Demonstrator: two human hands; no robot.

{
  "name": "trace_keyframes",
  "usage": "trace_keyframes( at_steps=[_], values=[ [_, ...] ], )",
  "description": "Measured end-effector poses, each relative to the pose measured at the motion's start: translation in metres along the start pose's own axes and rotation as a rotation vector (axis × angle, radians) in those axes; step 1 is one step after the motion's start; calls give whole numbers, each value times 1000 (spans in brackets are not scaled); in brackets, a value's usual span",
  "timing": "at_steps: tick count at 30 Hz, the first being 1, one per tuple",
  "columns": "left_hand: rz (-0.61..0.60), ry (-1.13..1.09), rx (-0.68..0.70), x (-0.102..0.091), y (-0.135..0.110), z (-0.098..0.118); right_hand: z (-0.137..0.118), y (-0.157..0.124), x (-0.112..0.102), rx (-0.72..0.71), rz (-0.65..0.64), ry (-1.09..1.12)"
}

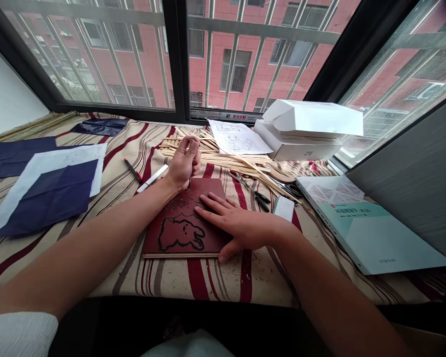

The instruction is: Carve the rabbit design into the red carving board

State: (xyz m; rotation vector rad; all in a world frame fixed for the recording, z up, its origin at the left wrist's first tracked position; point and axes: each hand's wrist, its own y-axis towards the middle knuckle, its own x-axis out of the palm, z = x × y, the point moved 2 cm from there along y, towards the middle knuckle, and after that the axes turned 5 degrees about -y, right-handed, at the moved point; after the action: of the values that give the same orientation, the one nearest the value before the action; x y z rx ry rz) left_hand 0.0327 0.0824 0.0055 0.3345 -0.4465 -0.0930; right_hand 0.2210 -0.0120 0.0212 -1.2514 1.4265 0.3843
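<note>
A reddish-brown board [152, 248] lies flat on the striped cloth, with a black outline of a small animal cut or drawn in its lower part. More dark lines and small crumbs show higher on it. Over its far edge, my left hand [184, 166] is closed in a fist, thumb on top; whatever it grips is hidden, though a short dark bit shows just beneath it. My right hand [238, 225] rests flat on the board's right side, fingers spread, holding nothing. A white stick-like tool [152, 178] and a red-and-black pen [133, 170] lie left of the board.
Thin wooden strips [226, 157] are piled behind the board, beside a paper with line drawings [240, 139] and a white box [305, 146]. Scissors or pliers [258, 195], a small white block [284, 208] and a pale green book [371, 233] lie right. Dark blue sheets [55, 196] lie left.
</note>
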Motion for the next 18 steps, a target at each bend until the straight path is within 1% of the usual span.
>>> trace_keyframes(
  at_steps=[2,4,7,11,14,18],
  values=[
    [89,0,87,4,-2,-3,-1,0,-1,-3,4,-6],
    [136,2,130,8,-4,-6,-4,-1,-2,5,5,-16],
    [126,3,85,11,-5,-4,-11,0,0,42,28,-49],
    [137,-6,15,7,-3,4,-17,3,7,63,102,-111],
    [183,0,-11,4,-1,5,-19,5,10,46,127,-142],
    [300,10,-10,2,1,4,-21,6,11,46,147,-157]
  ],
)
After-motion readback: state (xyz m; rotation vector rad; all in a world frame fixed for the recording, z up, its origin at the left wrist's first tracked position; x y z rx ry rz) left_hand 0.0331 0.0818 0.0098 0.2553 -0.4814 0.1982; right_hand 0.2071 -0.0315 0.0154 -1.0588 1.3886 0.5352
